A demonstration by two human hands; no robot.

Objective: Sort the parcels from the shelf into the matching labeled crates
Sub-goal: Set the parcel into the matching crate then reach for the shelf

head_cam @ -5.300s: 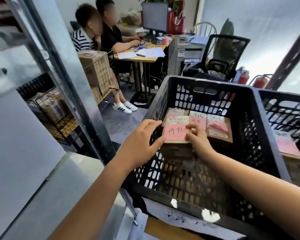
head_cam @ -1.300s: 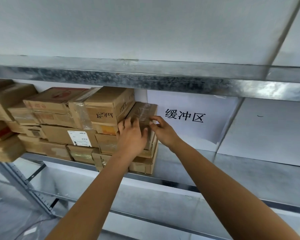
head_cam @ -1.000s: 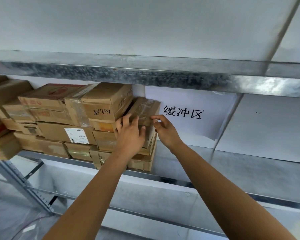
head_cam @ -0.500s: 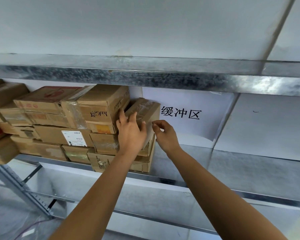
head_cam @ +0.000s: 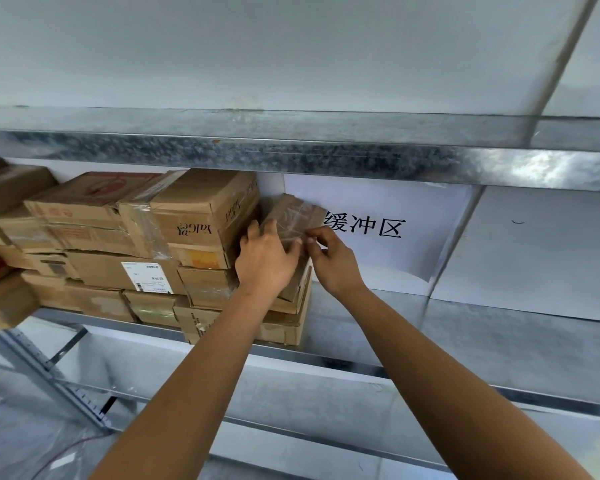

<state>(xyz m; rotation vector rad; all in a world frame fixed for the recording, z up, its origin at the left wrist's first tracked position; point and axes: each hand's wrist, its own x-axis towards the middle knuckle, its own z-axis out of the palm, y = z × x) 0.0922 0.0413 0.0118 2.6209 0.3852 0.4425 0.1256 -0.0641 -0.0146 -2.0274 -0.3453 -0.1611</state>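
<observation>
Centre frame: my left hand (head_cam: 267, 261) and right hand (head_cam: 333, 263) clamp opposite sides of a tilted parcel (head_cam: 291, 214), likely to work it off the stack (head_cam: 201, 282).

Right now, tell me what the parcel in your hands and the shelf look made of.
The parcel looks like matte brown cardboard wrapped in glossy clear tape that catches light. The shelf is probably galvanised steel: mottled grey spangle, bright reflections.

Soft, even, slightly cool light, nothing harsh.
Glare streaks the steel beam (head_cam: 551, 168) on my right. The shelf (head_cam: 465, 327) beneath sits in mild shade. The wide lens bends straight edges, and the bottom left corner smears into haze.
</observation>
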